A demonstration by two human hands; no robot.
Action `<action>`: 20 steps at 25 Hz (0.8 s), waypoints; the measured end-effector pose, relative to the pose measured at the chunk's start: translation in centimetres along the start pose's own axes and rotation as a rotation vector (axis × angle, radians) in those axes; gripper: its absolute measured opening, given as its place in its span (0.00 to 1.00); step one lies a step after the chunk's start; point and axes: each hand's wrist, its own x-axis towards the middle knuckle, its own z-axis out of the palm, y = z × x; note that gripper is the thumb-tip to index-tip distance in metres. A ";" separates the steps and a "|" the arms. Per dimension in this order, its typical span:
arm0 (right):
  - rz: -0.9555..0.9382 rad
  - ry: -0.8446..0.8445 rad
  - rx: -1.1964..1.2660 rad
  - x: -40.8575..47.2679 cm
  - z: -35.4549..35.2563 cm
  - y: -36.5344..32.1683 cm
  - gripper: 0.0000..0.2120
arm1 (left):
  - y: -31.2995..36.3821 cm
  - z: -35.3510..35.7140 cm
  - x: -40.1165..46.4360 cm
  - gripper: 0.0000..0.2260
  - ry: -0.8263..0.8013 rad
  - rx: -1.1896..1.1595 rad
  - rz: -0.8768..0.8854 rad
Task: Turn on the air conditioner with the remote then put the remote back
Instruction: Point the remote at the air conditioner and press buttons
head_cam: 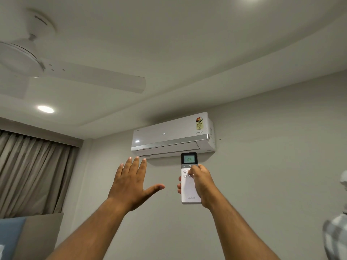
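Up on the far wall, white split air conditioner (172, 135) reads 24: on. Right fingers (195, 172) gripping slim white remote (190, 182), left hand (131, 182) spread wide. Remote return pending.

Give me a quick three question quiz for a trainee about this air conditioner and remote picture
1. True or false: the air conditioner shows 24 on its front panel.
2. Which hand holds the remote? A) left hand B) right hand C) both
3. Fill in: the left hand is ____, fingers spread, holding nothing.

Key:
1. True; the remote's screen reads 24 too.
2. B; the right hand grips it upright, aimed at the unit.
3. Open.
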 end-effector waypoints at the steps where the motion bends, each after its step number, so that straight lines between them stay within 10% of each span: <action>1: -0.003 0.002 -0.003 -0.1 0.0 0.0 0.08 | 0.0 0.0 0.0 0.55 0.003 0.002 0.000; 20: -0.027 0.000 -0.012 -1.0 0.6 0.9 0.08 | 0.0 1.7 0.1 0.54 0.036 0.013 0.016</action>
